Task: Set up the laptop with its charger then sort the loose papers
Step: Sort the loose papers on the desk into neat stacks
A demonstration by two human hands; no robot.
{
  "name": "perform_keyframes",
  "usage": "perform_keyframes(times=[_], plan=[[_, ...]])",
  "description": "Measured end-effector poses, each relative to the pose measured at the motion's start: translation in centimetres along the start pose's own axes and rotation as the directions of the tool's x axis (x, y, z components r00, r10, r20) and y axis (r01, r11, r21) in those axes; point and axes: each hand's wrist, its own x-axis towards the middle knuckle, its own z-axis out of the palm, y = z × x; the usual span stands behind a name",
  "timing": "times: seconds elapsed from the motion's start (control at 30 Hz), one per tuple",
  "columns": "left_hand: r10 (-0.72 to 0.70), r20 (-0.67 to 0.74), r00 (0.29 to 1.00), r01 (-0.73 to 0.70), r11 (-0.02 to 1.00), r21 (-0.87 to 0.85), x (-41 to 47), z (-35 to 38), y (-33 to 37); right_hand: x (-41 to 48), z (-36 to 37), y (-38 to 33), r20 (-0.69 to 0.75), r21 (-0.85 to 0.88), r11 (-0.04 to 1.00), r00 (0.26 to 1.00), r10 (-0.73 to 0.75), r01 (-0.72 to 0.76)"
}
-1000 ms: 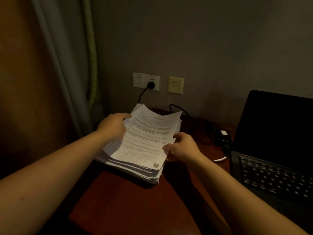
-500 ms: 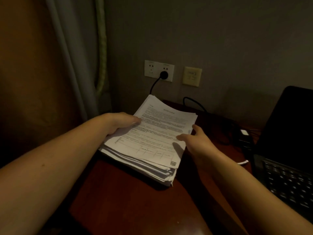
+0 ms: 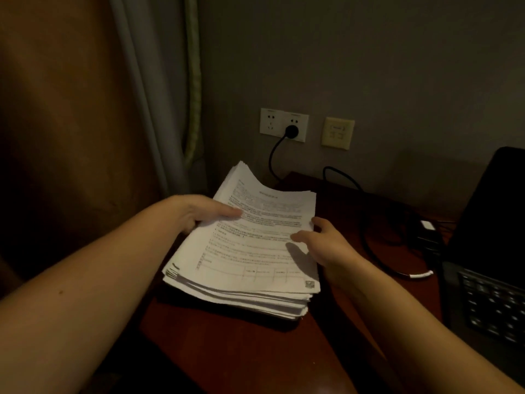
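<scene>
Head view: your stack of papers (image 3: 247,251) sits at the far left corner of the dark red worktop (image 3: 241,351), its left side just at the worktop's edge. Your left hand (image 3: 199,211) grips the stack's left edge, thumb on top and fingers curled under the upper sheets, whose far corner bows upward. Your right hand (image 3: 326,245) lies loose against the stack's right edge, thumb on the top sheet and fingers fairly straight.

On the near side of the papers the worktop is bare wood. To their right a black cable (image 3: 366,223) loops across the surface towards the charger (image 3: 426,231), and beyond that stands the open laptop (image 3: 488,251), cut off by the frame.

Behind the papers, a plug (image 3: 291,131) is seated in the wall socket (image 3: 284,125), with a yellowish switch plate (image 3: 338,133) beside it. A curtain (image 3: 85,109) hangs to the left of the papers.

The light is dim: the print on the top sheet is unreadable, and the charger is hard to make out.
</scene>
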Motion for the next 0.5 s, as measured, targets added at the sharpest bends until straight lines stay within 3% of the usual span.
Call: perform_keyframes(times=[0.1, 0.2, 0.27, 0.37, 0.5], plan=[[0.150, -0.106, 0.983, -0.162, 0.980, -0.118, -0.4, 1.4, -1.8, -0.4, -0.5, -0.2, 0.005, -0.048, 0.999, 1.000, 0.021, -0.020], [0.338, -0.150, 0.929, -0.368, 0.886, -0.281, -2.0, 2.7, -2.8, -1.0, -1.7, -0.9, -0.007, 0.056, 0.997, 0.999, 0.049, -0.048], [0.447, -0.160, 0.880, -0.474, 0.805, -0.357, -3.3, 3.6, -2.8, -1.4, -3.0, -1.5, 0.073, 0.119, 0.992, 0.997, 0.027, -0.036], [0.559, -0.236, 0.794, -0.604, 0.691, -0.396, -5.5, 5.1, -1.9, -3.3, -4.8, -3.3, 0.160, 0.133, 0.980, 0.973, -0.166, 0.146], [0.631, -0.382, 0.675, -0.736, 0.543, -0.405, -8.9, 8.0, 0.8, -5.8, -6.7, -5.7, -0.008, 0.195, 0.850, 0.868, -0.497, 0.488]])
